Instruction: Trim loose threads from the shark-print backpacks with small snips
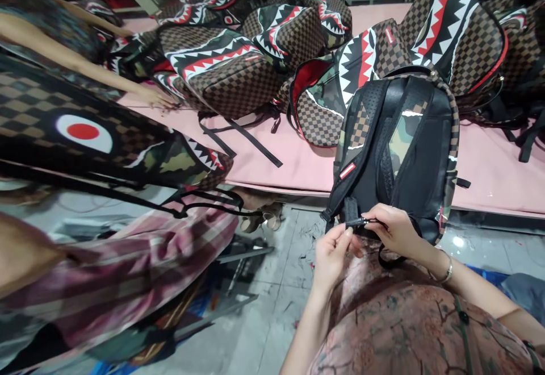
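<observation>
A checkered backpack (395, 153) leans against the front edge of the pink table, its black padded back and shoulder straps facing me. My left hand (334, 253) pinches the end of a black webbing strap (351, 211) at the bag's lower left. Close beside it, my right hand (394, 228) is closed around a small dark tool (374, 223), whose narrow shiny tip meets the strap end. Its exact kind is mostly hidden by the fingers.
Several checkered backpacks (238, 74) with shark-teeth prints lie on the pink table (298, 170). At left, a co-worker's arm (85, 74) reaches over the table. A large checkered bag (38, 119) hangs nearer, above a plaid cloth (170, 250). Grey tiled floor (268, 312) lies below.
</observation>
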Motion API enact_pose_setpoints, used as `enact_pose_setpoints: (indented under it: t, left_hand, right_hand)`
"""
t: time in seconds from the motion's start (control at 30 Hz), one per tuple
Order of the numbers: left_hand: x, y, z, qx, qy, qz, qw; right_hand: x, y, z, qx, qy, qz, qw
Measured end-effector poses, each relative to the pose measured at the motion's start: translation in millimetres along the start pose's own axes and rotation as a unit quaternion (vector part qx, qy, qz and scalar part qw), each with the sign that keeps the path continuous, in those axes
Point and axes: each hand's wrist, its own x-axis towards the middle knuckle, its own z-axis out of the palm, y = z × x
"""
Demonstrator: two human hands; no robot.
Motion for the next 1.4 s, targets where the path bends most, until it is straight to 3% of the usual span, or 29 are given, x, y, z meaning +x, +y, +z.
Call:
enact_pose_setpoints:
  t: [0.17,0.27,0.37,0.5,0.57,0.63,0.7,0.77,0.83,0.9,1.1,1.23,1.33,1.4]
  left_hand:
    - [2.1,-1.9,0.1,-0.02,0.02,0.004,1.0]
    - [3.1,0.5,0.6,-0.023,0.023,-0.002,0.999]
    - [4.1,3.9,-3.2,-0.149,-0.01,-0.04,0.988]
    - [4.4,2.8,-12.8,-0.337,-0.115,-0.126,0.926]
    - [3.3,-0.4,-13.9,-0.347,-0.16,-0.174,0.907]
    - [1.7,-4.0,-11.4,-0.319,-0.175,-0.203,0.909]
    - [0.0,-7.3,-7.4,-0.274,-0.115,-0.173,0.939]
    - [-1.3,-10.5,-4.8,-0.202,-0.002,-0.09,0.975]
    - [-2.1,-13.7,-4.9,-0.124,0.096,-0.021,0.987]
    - [-2.4,-16.2,-6.9,-0.086,0.126,-0.008,0.988]
    - [2.1,-11.8,-14.4,-0.112,0.127,-0.011,0.985]
    - [6.1,-5.1,-22.9,-0.122,0.167,0.008,0.978]
    - [6.1,-4.6,-27.3,-0.109,0.177,0.008,0.978]
    - [5.0,-5.4,-27.5,-0.107,0.179,0.005,0.978]
  right_hand:
    - [0.9,-1.8,0.3,0.056,0.034,0.019,0.998]
    - [3.0,-3.3,-0.5,0.061,0.018,0.01,0.998]
    - [6.7,-4.0,-1.3,0.119,0.032,0.026,0.992]
    - [17.3,-7.4,5.2,0.311,0.058,0.129,0.94]
    - [25.0,-11.4,10.7,0.382,0.019,0.169,0.908]
    - [32.8,-15.8,15.1,0.408,-0.006,0.202,0.89]
    - [39.1,-19.2,17.3,0.414,0.012,0.225,0.882]
    - [43.5,-20.3,18.3,0.421,0.038,0.231,0.876]
    - [46.1,-18.6,19.9,0.421,0.043,0.23,0.876]
    - [47.1,-14.4,23.3,0.404,0.038,0.227,0.885]
    - [37.4,-2.1,28.8,0.252,0.055,0.183,0.949]
    - [23.6,-1.0,20.0,0.065,0.056,0.074,0.994]
    - [16.3,0.3,15.8,-0.08,0.051,-0.025,0.995]
    - [14.2,1.4,14.9,-0.137,0.038,-0.056,0.988]
